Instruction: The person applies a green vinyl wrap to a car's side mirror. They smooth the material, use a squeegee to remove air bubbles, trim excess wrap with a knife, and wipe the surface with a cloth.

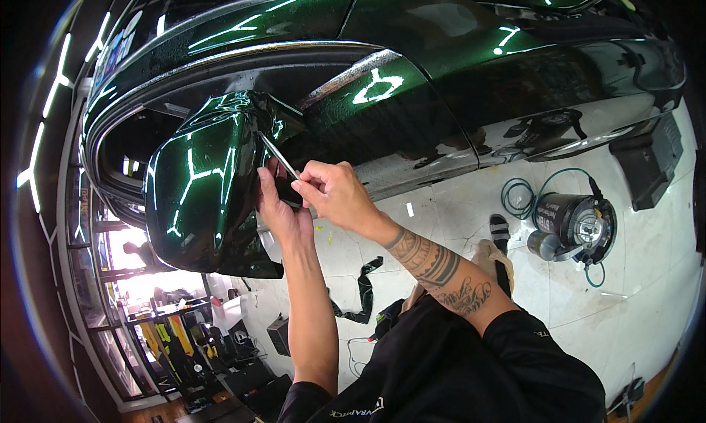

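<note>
A glossy dark green side mirror housing (187, 195) sticks out from the car door (382, 107), with wrinkled film (228, 110) around its upper inner end. My right hand (331, 191) is closed on a slim silver tool (279, 154), whose tip rests at the seam between mirror and door. Just below and left of it, my left hand (283, 206) is against the mirror's inner side, thumb raised and fingers curled, partly hidden; what they grip cannot be made out.
Below the car, a black canister machine (566, 224) with teal hose stands on the tiled floor (618, 305). A strip of dark film (364, 290) lies near my feet. A black plastic piece (636, 165) is at right; racks with yellow items (173, 338) are lower left.
</note>
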### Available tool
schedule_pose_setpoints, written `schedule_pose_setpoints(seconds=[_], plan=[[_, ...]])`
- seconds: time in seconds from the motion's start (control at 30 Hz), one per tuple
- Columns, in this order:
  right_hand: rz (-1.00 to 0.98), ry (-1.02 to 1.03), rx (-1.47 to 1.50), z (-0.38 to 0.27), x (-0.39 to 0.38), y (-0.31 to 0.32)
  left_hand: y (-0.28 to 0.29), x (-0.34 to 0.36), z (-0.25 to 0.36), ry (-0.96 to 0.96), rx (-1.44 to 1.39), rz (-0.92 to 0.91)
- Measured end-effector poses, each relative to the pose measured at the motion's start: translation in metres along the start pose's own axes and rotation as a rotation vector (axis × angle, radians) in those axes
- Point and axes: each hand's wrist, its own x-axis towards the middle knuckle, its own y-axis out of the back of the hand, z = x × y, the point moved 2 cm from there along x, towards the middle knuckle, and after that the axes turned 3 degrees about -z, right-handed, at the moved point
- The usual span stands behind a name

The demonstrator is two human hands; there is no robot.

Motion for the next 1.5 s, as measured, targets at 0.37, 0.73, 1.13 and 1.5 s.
schedule_pose_setpoints(seconds=[0.37, 0.73, 1.13, 1.5], plan=[[0.034, 0.132, -0.249, 0.01, 0.005, 0.014, -0.011, 0.011, -0.012, -0.13, 0.019, 0.005], [0.001, 0.143, -0.456, -0.004, 0.011, 0.032, -0.02, 0.004, -0.017, -0.244, 0.146, 0.115], [-0.095, 0.256, -0.896, -0.06, 0.02, 0.052, -0.026, 0.002, -0.015, -0.283, 0.163, 0.203], [-0.044, 0.017, -0.335, -0.076, 0.013, 0.095, -0.021, 0.001, -0.008, -0.053, 0.006, 0.111]])
